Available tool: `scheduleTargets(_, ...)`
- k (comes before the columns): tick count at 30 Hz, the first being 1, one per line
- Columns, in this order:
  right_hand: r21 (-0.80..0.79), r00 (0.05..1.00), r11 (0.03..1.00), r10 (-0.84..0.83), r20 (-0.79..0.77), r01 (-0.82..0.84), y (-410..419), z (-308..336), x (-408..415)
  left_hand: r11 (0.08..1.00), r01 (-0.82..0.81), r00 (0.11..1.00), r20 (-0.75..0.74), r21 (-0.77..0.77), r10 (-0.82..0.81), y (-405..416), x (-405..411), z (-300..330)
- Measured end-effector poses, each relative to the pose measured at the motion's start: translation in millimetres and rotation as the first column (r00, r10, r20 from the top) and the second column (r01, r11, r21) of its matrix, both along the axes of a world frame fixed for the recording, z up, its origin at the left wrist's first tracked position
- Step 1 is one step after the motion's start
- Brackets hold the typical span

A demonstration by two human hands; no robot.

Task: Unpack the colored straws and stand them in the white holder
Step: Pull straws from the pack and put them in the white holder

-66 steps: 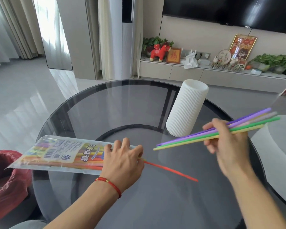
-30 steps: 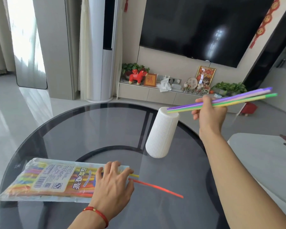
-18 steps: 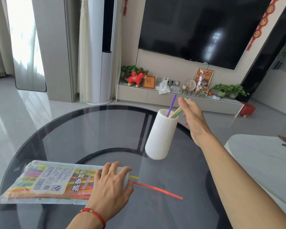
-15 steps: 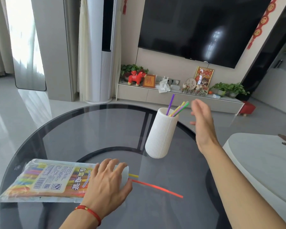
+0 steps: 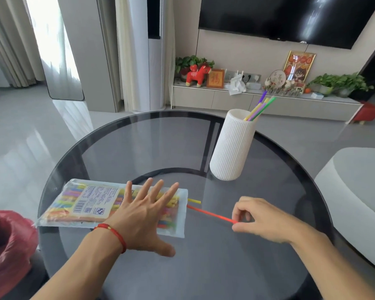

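A clear plastic pack of colored straws (image 5: 89, 203) lies on the round dark glass table (image 5: 160, 144). My left hand (image 5: 142, 213) lies flat on the pack with fingers spread. A red straw (image 5: 210, 215) sticks out of the pack's open right end, beside a short yellow straw tip (image 5: 194, 201). My right hand (image 5: 262, 219) pinches the red straw's far end between thumb and fingers. The ribbed white holder (image 5: 232, 148) stands upright at the back right of the table, with purple, yellow and green straws (image 5: 260, 106) leaning in it.
A red plastic bag (image 5: 7, 245) sits at the lower left off the table. A pale grey rounded seat (image 5: 355, 191) is close on the right. Beyond the table are a low TV cabinet (image 5: 225, 100) with ornaments and plants.
My right hand let go of the straw bundle into the holder, then came down to the red straw's end. My left hand opened flat on the pack. The camera tilted down.
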State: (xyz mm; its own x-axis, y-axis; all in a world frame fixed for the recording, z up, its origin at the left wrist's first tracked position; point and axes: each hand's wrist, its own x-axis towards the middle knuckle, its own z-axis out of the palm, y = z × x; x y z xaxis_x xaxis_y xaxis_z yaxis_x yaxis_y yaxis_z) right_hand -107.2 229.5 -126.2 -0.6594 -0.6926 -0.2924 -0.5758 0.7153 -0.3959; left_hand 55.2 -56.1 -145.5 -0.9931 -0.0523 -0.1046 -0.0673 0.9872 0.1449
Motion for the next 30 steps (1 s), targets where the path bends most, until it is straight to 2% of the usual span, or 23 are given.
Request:
scheduleTargets(2, -0.094, 1.000, 0.995, 0.017, -0.003, -0.017, -7.2, -3.7, 2.7, 1.000, -0.007, 1.000, -0.007, 0.005, 0.007, 0.9, -1.4, 1.9)
scheduleTargets(4, -0.272, 0.999, 0.962, -0.021, -0.042, 0.009, -17.0, -10.2, 9.1, 1.000, -0.011, 1.000, -0.026, -0.011, 0.011, 4.6, -2.5, 5.6)
scheduleTargets(6, -0.484, 0.989, 0.867, -0.145, -0.020, 0.117, -29.3, -17.6, 16.0, 0.998, -0.020, 0.996, -0.084, -0.058, 0.015, 9.6, -3.0, 10.5)
scheduleTargets(8, -0.600, 0.959, 0.751, -0.260, 0.117, 0.276, -42.5, -22.6, 22.1, 0.994, -0.013, 0.988, -0.152, -0.106, -0.003, 13.7, -2.9, 16.4)
scheduleTargets(10, -0.589, 0.913, 0.699, -0.274, 0.302, 0.405, -55.5, -24.4, 30.3, 0.988, 0.016, 0.977, -0.210, -0.154, -0.049, 18.8, -2.7, 21.9)
scheduleTargets(13, -0.512, 0.825, 0.698, -0.206, 0.527, 0.501, -74.1, -29.0, 49.6, 0.958, 0.077, 0.948, -0.279, -0.278, -0.157, 31.5, -4.3, 26.4)
scheduleTargets(16, -0.485, 0.681, 0.612, -0.123, 0.722, 0.625, -85.9, -31.2, 67.0, 0.900, 0.095, 0.924, -0.299, -0.424, -0.239, 40.3, -6.3, 31.0)
scheduleTargets(19, -0.406, 0.505, 0.522, -0.056, 0.861, 0.750, -87.5, -25.1, 70.3, 0.837, 0.068, 0.920, -0.290, -0.543, -0.263, 39.6, -4.3, 36.9)
scheduleTargets(22, -0.347, 0.398, 0.512, 0.011, 0.917, 0.786, -84.1, -21.0, 67.5, 0.816, 0.025, 0.926, -0.294, -0.577, -0.236, 36.8, 0.7, 37.0)
scheduleTargets(24, -0.374, 0.417, 0.552, 0.051, 0.907, 0.746, -81.9, -21.3, 67.2, 0.822, -0.011, 0.937, -0.292, -0.569, -0.190, 35.1, 2.8, 34.4)
scheduleTargets(26, -0.421, 0.494, 0.557, 0.021, 0.869, 0.716, -81.7, -23.1, 67.3, 0.834, -0.041, 0.945, -0.292, -0.550, -0.146, 33.7, 2.7, 30.5)
scheduleTargets(30, -0.512, 0.618, 0.465, -0.102, 0.780, 0.722, -79.1, -22.5, 61.4, 0.874, -0.090, 0.955, -0.291, -0.478, -0.061, 27.9, 0.9, 20.1)
